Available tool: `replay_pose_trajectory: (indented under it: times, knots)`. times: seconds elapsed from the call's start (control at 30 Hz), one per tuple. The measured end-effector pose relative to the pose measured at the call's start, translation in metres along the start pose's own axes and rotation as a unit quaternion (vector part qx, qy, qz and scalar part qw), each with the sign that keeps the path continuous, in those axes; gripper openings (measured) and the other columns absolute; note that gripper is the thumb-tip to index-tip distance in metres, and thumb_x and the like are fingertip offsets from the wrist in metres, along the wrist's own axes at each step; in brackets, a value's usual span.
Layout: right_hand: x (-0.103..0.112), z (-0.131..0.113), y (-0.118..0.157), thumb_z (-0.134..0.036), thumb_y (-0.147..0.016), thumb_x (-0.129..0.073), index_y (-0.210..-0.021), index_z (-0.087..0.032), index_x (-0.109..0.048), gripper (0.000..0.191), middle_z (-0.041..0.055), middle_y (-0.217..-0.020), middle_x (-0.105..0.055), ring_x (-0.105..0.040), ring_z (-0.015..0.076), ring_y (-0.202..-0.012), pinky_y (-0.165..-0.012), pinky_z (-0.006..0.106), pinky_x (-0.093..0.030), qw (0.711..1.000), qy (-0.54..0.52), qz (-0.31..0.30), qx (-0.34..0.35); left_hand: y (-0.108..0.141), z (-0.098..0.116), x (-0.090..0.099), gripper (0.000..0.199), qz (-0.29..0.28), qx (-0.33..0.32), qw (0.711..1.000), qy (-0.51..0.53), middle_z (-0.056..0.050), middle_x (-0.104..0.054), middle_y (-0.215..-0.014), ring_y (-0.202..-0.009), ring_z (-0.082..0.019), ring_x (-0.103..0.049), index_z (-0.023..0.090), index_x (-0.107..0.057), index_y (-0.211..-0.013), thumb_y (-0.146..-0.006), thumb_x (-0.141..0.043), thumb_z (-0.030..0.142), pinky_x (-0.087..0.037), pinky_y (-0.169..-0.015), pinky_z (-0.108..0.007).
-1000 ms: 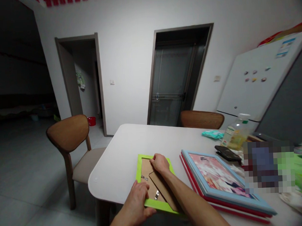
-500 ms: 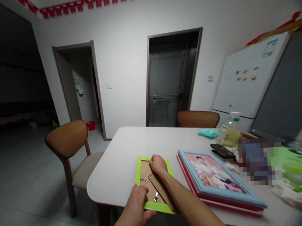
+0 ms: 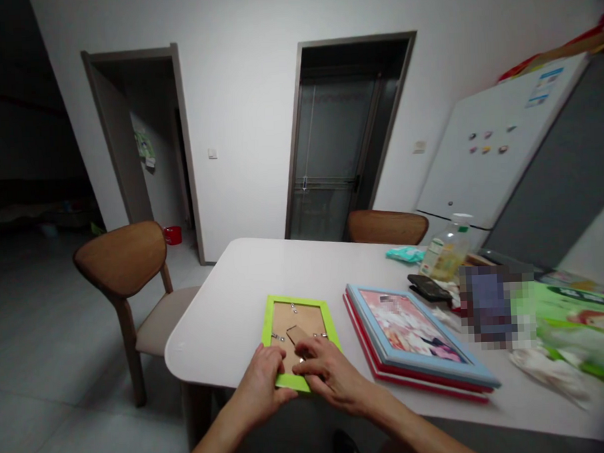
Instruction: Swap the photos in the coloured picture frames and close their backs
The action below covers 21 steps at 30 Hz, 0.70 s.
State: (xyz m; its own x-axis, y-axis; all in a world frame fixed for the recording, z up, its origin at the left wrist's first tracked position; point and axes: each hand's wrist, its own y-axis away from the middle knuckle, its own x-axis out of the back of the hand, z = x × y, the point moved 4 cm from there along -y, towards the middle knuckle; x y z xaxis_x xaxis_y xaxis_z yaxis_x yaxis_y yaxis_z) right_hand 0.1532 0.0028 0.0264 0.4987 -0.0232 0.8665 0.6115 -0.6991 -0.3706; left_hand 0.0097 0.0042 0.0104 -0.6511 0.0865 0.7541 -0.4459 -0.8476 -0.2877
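A lime-green photo frame [image 3: 267, 321] was laid back side up near the close edge of the white table [image 3: 254, 268], between the two hands. Its near left corner was held by the left hand [image 3: 264, 378], half closed, with the fingers bent over the rim and the thumb stretched along the near edge. The right hand [image 3: 331, 372] was placed over the near right part of the frame, its fingers curled loosely above the brown backing board [image 3: 286, 319]; whether anything was pinched between them could not be told. The folding stand [image 3: 295, 333] of the board was partly covered by those fingers. Metal clips [image 3: 294, 308] could be seen along the far, left and right sides of the board. To the right, well clear of the green rim, a light-blue frame [image 3: 387, 348] with a picture inside was stacked face up on red frames [image 3: 368, 360]. Beyond the stack, a black object [image 3: 429, 288], a bottle [image 3: 441, 257] with yellowish contents and a teal packet [image 3: 405, 255] were set on the tabletop.
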Motion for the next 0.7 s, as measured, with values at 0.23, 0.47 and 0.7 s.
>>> replay_pose_trajectory:
  times: [0.23, 0.47, 0.7]
  knots:
    - [0.007, -0.005, 0.006, -0.017, -0.072, -0.045, -0.091, -0.026, -0.062, 0.026, 0.004, -0.102, -0.052, -0.045, 0.018, -0.097, -0.084, 0.035, -0.035, 1.0, -0.011, 0.007, 0.017, -0.002, 0.001, 0.001, 0.03, -0.016, 0.004, 0.999, -0.051, -0.003, -0.053, -0.094, -0.089, -0.019, -0.048, 0.019, -0.049, -0.082, -0.058, -0.067, 0.019, -0.037, -0.081, -0.034]
    - [0.009, 0.028, 0.012, -0.024, -0.075, -0.043, -0.096, -0.02, -0.06, 0.027, 0.0089, -0.105, -0.055, -0.048, 0.0189, -0.101, -0.09, 0.036, -0.036, 0.959, -0.133, 0.198, -0.154, -0.009, 0.022, -0.023, 0.051, -0.061, 0.006, 0.99, -0.126, -0.011, -0.041, -0.125, -0.117, -0.027, -0.033, 0.017, -0.047, -0.101, -0.055, -0.066, 0.011, -0.022, -0.098, -0.046]
    - [0.026, 0.047, 0.031, -0.03, -0.069, -0.049, -0.098, -0.017, -0.057, 0.033, 0.0084, -0.1, -0.059, -0.053, 0.0201, -0.092, -0.083, 0.035, -0.041, 0.803, -0.345, 0.368, -0.317, -0.012, 0.034, 0.003, 0.029, 0.019, -0.028, 0.999, -0.011, -0.011, -0.044, -0.123, -0.115, -0.024, -0.037, 0.018, -0.048, -0.085, -0.06, -0.053, 0.004, -0.028, -0.096, -0.044]
